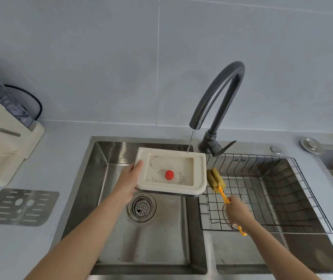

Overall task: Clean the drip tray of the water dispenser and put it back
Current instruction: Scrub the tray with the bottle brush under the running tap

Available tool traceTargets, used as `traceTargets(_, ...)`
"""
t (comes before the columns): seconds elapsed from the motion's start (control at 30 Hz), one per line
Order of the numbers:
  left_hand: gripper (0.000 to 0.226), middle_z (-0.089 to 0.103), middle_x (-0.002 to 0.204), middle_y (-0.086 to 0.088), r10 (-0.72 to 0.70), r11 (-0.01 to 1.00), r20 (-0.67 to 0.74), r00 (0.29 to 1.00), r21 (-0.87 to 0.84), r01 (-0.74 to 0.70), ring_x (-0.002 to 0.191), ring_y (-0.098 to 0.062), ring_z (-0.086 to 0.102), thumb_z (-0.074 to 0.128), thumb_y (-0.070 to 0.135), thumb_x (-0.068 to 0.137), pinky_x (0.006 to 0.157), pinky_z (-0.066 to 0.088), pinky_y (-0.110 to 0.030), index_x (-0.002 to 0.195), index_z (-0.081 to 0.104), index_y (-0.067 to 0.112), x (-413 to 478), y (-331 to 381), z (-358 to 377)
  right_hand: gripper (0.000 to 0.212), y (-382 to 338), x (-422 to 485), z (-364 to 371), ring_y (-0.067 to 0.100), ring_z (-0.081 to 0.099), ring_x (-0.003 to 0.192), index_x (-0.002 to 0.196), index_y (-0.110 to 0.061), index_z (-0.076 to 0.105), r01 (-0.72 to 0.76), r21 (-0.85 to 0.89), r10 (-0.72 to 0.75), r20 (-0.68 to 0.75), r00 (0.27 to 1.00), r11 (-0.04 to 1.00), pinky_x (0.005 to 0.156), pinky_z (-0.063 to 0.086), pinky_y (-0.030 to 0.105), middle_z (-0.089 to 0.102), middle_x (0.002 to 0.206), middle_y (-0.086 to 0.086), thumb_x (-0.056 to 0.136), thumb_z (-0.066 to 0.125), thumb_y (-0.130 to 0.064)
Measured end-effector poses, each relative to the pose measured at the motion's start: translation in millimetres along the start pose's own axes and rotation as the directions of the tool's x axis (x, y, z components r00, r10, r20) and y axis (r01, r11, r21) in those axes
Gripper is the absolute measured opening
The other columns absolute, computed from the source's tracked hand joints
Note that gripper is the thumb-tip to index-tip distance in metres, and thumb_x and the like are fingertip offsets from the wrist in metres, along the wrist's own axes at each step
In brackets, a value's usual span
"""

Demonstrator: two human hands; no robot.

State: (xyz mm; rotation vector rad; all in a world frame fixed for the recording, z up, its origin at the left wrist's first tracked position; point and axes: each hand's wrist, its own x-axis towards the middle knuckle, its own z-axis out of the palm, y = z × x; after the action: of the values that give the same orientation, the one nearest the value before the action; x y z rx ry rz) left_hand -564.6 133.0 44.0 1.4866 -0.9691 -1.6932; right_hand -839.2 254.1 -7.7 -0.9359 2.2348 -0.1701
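A cream drip tray (199, 174) with a red float (169, 175) in its hollow hangs over the left sink basin. My left hand (128, 181) grips its left edge. A thin stream of water runs from the dark faucet (217, 93) into the tray's far right corner. Dark specks dot the tray's inside. My right hand (237, 212) holds the orange handle of a sponge brush (216, 179), whose yellow-green head sits just right of the tray. The water dispenser (3, 142) stands at the left on the counter. Its metal grille (21, 207) lies flat in front of it.
A steel double sink (92, 178) has a round drain strainer (142, 207) under the tray. A black wire rack (283, 190) sits in the right basin. Round metal fittings (311, 146) sit on the counter at the far right. A grey tiled wall rises behind.
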Motion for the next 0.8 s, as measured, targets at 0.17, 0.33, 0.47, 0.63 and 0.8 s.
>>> traceTargets(0.17,0.014,0.067,0.094,-0.001,-0.008,1.0,0.053,0.999,0.006,0.007,0.085,-0.018,0.066,0.046,0.035,0.092,0.059,0.053,-0.03,0.091,0.058,0.028,6,-5,0,0.018,23,-44,-34,0.019,0.043,0.053,0.095,-0.008,0.052,0.093,0.184,-0.069,-0.136,0.988,0.979,0.046,0.033,0.028,0.05,0.063,0.006,0.095,0.034,-0.01)
traceTargets(0.33,0.014,0.069,0.092,0.002,-0.025,1.0,0.082,0.996,-0.001,0.025,0.084,-0.016,0.066,0.048,0.035,0.091,0.065,0.054,-0.032,0.091,0.06,0.029,11,-11,4,0.02,30,-99,-73,0.015,0.047,0.05,0.108,-0.01,0.057,0.309,0.105,-0.27,-0.282,0.921,0.945,0.047,0.037,0.025,0.055,0.061,-0.001,0.093,0.045,-0.005)
traceTargets(0.47,0.015,0.069,0.094,-0.001,-0.051,0.999,0.11,0.993,0.005,0.051,0.088,-0.02,0.066,0.048,0.037,0.091,0.081,0.054,-0.041,0.091,0.06,0.029,11,-17,11,0.026,16,-128,-89,0.01,0.052,0.049,0.111,-0.007,0.06,0.433,-0.042,-0.424,-0.303,0.853,0.901,0.049,0.039,0.01,0.056,0.059,-0.005,0.088,0.052,0.001)
traceTargets(0.63,0.016,0.067,0.097,-0.004,-0.053,0.999,0.142,0.988,0.013,0.051,0.094,-0.024,0.063,0.046,0.036,0.092,0.089,0.05,-0.045,0.091,0.059,0.026,7,-20,17,0.03,-1,-139,-86,0.026,0.064,0.062,0.114,-0.006,0.063,0.526,-0.311,-0.596,-0.204,0.777,0.792,0.055,0.054,0.04,0.069,0.074,0.001,0.084,0.061,-0.001)
traceTargets(0.8,0.022,0.067,0.101,-0.004,-0.042,0.999,0.175,0.984,0.002,0.043,0.097,-0.025,0.063,0.045,0.035,0.092,0.092,0.047,-0.047,0.105,0.058,0.024,6,-20,24,0.045,-16,-144,-87,0.021,0.049,0.029,0.094,-0.009,0.071,0.483,-0.571,-0.672,-0.17,0.721,0.663,0.025,0.038,0.029,0.058,0.05,0.0,0.054,0.082,0.008)
